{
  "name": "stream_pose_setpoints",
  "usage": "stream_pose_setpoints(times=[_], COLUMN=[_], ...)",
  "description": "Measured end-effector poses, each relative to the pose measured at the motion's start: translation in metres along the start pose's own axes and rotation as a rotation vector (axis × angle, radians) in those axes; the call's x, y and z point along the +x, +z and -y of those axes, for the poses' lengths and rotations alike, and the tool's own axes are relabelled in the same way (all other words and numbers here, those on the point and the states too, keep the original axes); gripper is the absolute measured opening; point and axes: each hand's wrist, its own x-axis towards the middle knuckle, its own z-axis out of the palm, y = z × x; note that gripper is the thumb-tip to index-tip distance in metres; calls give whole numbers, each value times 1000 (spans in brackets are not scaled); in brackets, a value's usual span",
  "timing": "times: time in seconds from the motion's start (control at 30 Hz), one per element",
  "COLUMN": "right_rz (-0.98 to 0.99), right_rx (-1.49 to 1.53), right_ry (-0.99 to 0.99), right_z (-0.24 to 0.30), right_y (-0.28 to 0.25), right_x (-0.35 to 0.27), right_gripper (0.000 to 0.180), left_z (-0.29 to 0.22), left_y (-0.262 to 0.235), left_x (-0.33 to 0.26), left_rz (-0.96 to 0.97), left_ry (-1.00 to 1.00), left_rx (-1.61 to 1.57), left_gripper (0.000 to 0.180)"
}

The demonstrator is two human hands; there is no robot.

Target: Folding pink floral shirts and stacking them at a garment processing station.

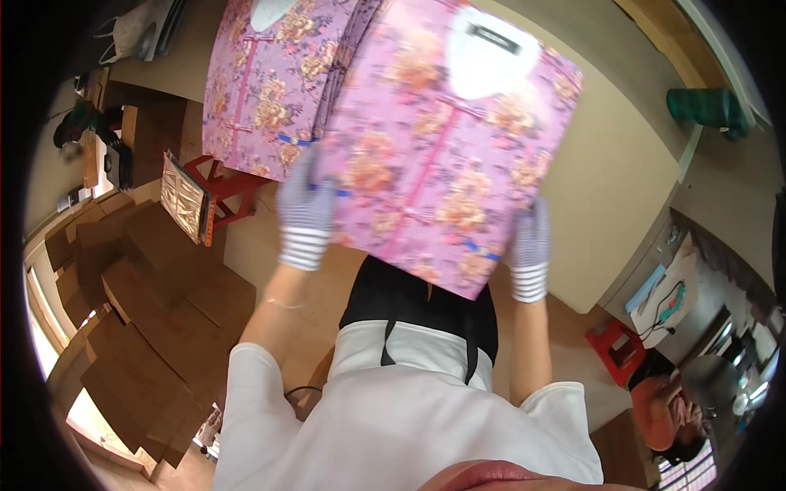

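A folded pink floral garment in a flat clear package [446, 143] is held up over the table, tilted. My left hand [304, 211], in a striped grey glove, grips its lower left edge. My right hand [530, 245], gloved the same way, grips its lower right edge. Behind it, a stack of similar pink floral packaged garments [266, 82] lies on the beige table [610, 188].
Several flattened brown cardboard boxes [139, 319] lie on the floor at left. A red stool [221, 188] with a shiny packet leaning on it stands by the table. A second red stool [614, 348] and a seated person [667, 409] are at lower right.
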Motion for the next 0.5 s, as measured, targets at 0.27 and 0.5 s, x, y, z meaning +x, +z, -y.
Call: stream_pose_setpoints(times=[0.27, 0.5], right_rz=[571, 133], right_rx=[883, 464], right_ry=[204, 224], right_z=[160, 48], right_y=[123, 30], right_x=[67, 51], right_gripper=[48, 33], left_z=[116, 164], left_y=[-230, -271], left_x=[187, 270], left_rz=[-188, -225], left_ry=[77, 4], left_rx=[327, 419], left_gripper=[53, 53])
